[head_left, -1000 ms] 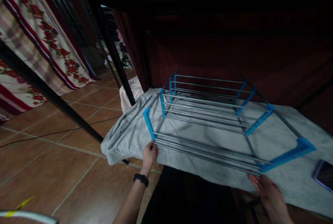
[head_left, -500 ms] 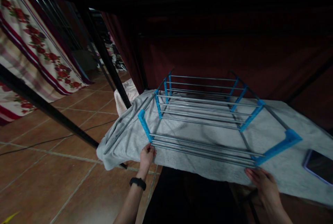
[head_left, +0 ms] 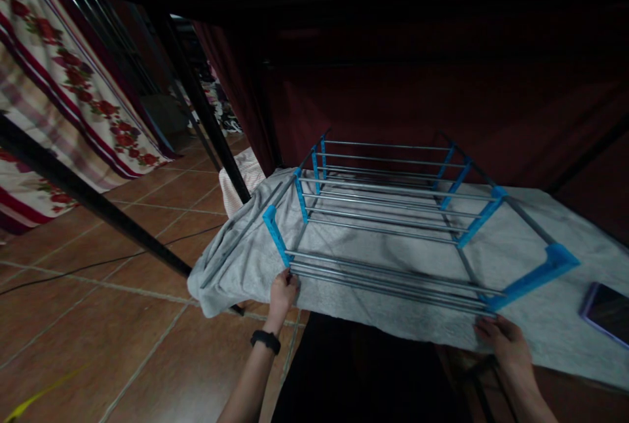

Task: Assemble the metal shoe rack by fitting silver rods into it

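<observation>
A rack (head_left: 388, 213) of thin metal tubes and blue plastic brackets lies across a grey cloth (head_left: 378, 308). My left hand (head_left: 284, 293), with a black band on the wrist, pinches the rack's near left corner, just below a blue bracket (head_left: 276, 236). At the near right corner, the fingers of my right hand (head_left: 508, 344) are closed around the rack's end, below another blue bracket (head_left: 535, 277); the exact grip there is partly hidden. Several tubes run side by side between the two hands. A loose metal tube (head_left: 240, 236) lies on the cloth to the left.
A phone (head_left: 608, 315) in a purple case lies at the right edge. Black frame posts (head_left: 206, 109) stand left, beside a flowered curtain (head_left: 73, 76). A cable (head_left: 122, 258) crosses the tiled floor (head_left: 147, 318). Dark red cloth (head_left: 393, 102) hangs behind the rack.
The view has shifted slightly, so everything sits a little further right. Both hands stay at the rack's near corners; the right hand has turned slightly. The rack rests where it was.
</observation>
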A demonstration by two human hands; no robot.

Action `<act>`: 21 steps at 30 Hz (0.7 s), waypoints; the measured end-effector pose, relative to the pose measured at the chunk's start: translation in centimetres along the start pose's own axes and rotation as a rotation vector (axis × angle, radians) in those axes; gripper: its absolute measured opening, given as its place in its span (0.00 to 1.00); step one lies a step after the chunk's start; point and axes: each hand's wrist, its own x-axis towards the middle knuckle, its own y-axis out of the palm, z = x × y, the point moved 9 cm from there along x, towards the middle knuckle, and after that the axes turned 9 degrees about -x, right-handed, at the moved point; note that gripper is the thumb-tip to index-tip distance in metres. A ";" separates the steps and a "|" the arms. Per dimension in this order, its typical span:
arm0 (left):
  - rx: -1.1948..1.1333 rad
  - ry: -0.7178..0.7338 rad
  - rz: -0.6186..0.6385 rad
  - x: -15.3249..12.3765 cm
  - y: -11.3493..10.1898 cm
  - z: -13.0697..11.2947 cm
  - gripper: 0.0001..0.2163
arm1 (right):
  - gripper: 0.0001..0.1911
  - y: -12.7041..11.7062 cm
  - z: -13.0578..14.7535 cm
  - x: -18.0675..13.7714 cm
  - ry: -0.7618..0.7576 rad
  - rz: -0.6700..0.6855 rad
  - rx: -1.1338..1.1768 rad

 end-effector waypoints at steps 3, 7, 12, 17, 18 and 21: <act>0.025 0.013 -0.025 -0.1 -0.3 -0.2 0.07 | 0.24 0.1 0.3 0.0 -0.009 0.016 -0.043; 0.013 -0.028 -0.038 0.1 -0.3 0.9 0.12 | 0.27 0.1 -0.3 1.0 -0.089 0.064 -0.163; -0.063 -0.060 -0.042 0.3 -0.3 1.5 0.08 | 0.31 0.1 -2.4 2.7 -0.092 0.101 -0.145; -0.376 -0.200 -0.150 0.0 -0.6 2.2 0.06 | 0.30 -0.2 -3.4 3.0 0.006 0.083 0.030; -0.460 -0.226 -0.182 -0.2 -0.6 2.4 0.08 | 0.30 -0.3 -3.5 2.9 0.030 0.090 0.088; -0.647 -0.269 -0.253 -0.8 -0.6 2.5 0.10 | 0.23 -0.4 -3.8 2.7 0.057 0.177 0.172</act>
